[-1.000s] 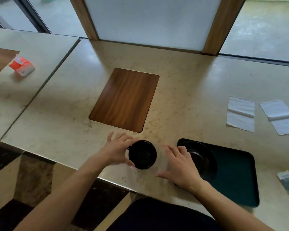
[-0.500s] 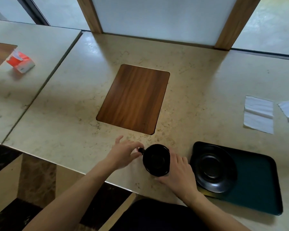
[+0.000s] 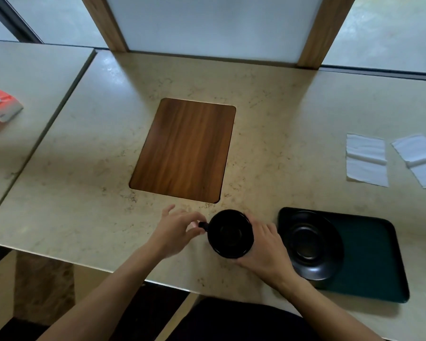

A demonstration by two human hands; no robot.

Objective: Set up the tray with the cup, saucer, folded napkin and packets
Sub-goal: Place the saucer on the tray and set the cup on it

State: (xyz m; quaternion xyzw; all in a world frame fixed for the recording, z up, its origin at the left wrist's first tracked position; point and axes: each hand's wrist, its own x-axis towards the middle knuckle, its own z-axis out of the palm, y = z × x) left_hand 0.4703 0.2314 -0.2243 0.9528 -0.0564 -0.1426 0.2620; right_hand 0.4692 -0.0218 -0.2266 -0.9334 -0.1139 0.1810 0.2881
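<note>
Black glazed ceramic, the cup (image 3: 230, 233) will feel rigid, fairly weighty, slick and chippable, so I take it by handle and wall. It sits near the surface's (image 3: 293, 119) front edge, just left of the saucer (image 3: 308, 244) on the tray (image 3: 369, 254). My left hand (image 3: 176, 233) fingers pinch the handle; my right hand (image 3: 263, 252) fingers curl around the wall.

There was one black cup (image 3: 230, 233), one black saucer (image 3: 310, 244) and one dark green tray (image 3: 369, 262). Two white napkins lay out, one (image 3: 366, 159) beside the other (image 3: 419, 161). There was one wooden board (image 3: 185, 150), one red and white pack (image 3: 0, 107), and two hands, a left hand (image 3: 176, 231) and a right hand (image 3: 266, 252).
</note>
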